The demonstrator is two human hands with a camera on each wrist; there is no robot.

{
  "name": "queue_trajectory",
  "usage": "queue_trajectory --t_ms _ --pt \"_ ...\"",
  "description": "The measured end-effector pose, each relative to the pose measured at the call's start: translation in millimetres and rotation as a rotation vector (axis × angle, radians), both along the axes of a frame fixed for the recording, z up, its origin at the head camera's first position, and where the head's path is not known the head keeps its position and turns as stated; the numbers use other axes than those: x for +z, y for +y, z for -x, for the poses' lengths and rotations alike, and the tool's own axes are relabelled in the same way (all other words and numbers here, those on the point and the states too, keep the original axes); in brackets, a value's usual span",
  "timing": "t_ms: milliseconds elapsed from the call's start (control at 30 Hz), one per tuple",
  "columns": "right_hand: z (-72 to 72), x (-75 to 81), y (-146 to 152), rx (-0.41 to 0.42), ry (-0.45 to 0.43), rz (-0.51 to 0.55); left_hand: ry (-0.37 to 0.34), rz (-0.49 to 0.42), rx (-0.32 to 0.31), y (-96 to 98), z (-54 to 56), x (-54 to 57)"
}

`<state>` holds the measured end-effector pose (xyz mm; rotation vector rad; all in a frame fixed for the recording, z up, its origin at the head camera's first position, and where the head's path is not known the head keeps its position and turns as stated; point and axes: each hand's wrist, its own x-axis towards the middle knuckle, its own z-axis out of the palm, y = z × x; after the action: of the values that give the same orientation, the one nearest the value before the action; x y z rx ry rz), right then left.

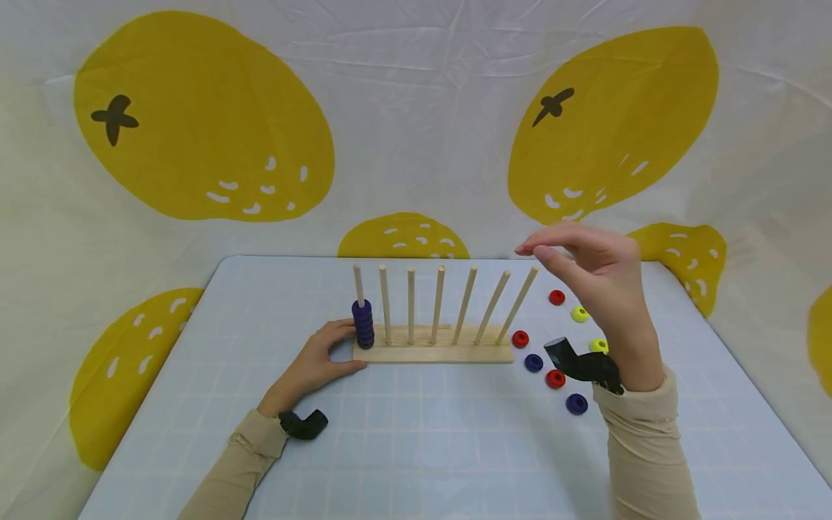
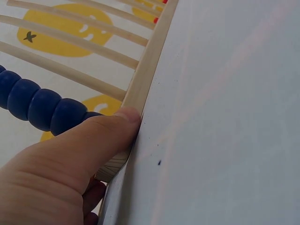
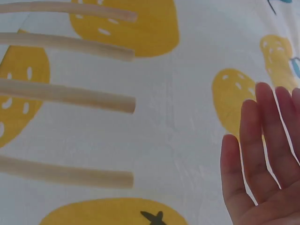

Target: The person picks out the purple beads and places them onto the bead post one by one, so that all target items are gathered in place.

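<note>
A wooden peg stand (image 1: 435, 354) with a row of several upright pegs stands on the table. Several dark blue rings (image 1: 363, 325) are stacked on its leftmost peg; the other pegs are bare. My left hand (image 1: 315, 361) grips the left end of the base, thumb along the front edge and fingers round the back. In the left wrist view the thumb (image 2: 105, 129) presses on the wood beside the lowest blue ring. Raised at the right, my right hand (image 1: 601, 274) has its fingers extended near the top of the rightmost peg (image 1: 518, 303), holding nothing.
Right of the stand lie loose rings: red ones (image 1: 555, 379), blue ones (image 1: 576, 404) and yellow ones (image 1: 580, 314), some close to my right wrist. A pale table (image 1: 416, 448) lies beneath, with a lemon-print cloth (image 1: 416, 130) hanging behind it.
</note>
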<state>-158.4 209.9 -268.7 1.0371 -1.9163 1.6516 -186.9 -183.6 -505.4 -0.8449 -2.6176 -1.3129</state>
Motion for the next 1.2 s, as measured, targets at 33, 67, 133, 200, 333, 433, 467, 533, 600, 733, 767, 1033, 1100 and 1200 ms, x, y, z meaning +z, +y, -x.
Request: queue_trajectory --t_ms 33,67,133,200,333,433,467,533,600,733,767,1033,1100,1200 --pt "-0.6 -1.9 3.9 -0.008 0.001 0.003 0.001 0.000 -0.001 0.0 0.0 0.2" --pt "-1.1 -4.0 7.7 -0.015 0.001 0.003 0.003 0.002 -0.001 0.1 -0.1 0.3" --pt "-1.7 -8.6 15.9 -0.029 -0.006 0.000 0.009 0.003 -0.001 0.4 -0.3 0.4" --pt "-3.4 -13.5 24.6 -0.065 -0.027 -0.019 0.018 -0.002 -0.002 0.6 -0.7 0.6" --pt "-7.0 -25.1 42.8 -0.130 -0.084 -0.035 0.044 -0.009 -0.003 1.2 -1.8 1.5" --pt "-8.1 -35.2 55.3 -0.152 -0.114 -0.044 0.050 -0.010 -0.004 1.5 -2.3 2.0" --pt "-8.9 -38.4 59.0 -0.169 -0.130 -0.055 0.048 -0.011 -0.003 1.5 -2.4 2.2" --pt "-10.2 -45.4 66.3 -0.181 -0.163 -0.072 0.049 -0.009 -0.001 1.5 -2.5 2.3" --pt "-12.6 -52.1 72.9 -0.226 -0.197 -0.124 0.050 -0.008 0.000 1.3 -2.4 2.1" --pt "-16.4 -68.3 83.5 -0.297 -0.271 -0.224 0.054 -0.010 -0.002 0.6 -1.4 1.2" --pt "-17.1 -73.1 85.6 -0.311 -0.290 -0.245 0.061 -0.009 -0.003 0.3 -1.0 0.7" --pt "-19.2 -115.3 93.1 -0.284 -0.439 -0.275 0.070 0.000 -0.003 0.3 -0.3 0.6" --pt "-18.8 -125.2 93.3 -0.257 -0.480 -0.262 0.071 -0.002 -0.007 0.7 -0.9 1.3" --pt "-17.4 -137.5 93.9 -0.233 -0.531 -0.252 0.069 -0.006 -0.008 1.5 -1.5 1.8"
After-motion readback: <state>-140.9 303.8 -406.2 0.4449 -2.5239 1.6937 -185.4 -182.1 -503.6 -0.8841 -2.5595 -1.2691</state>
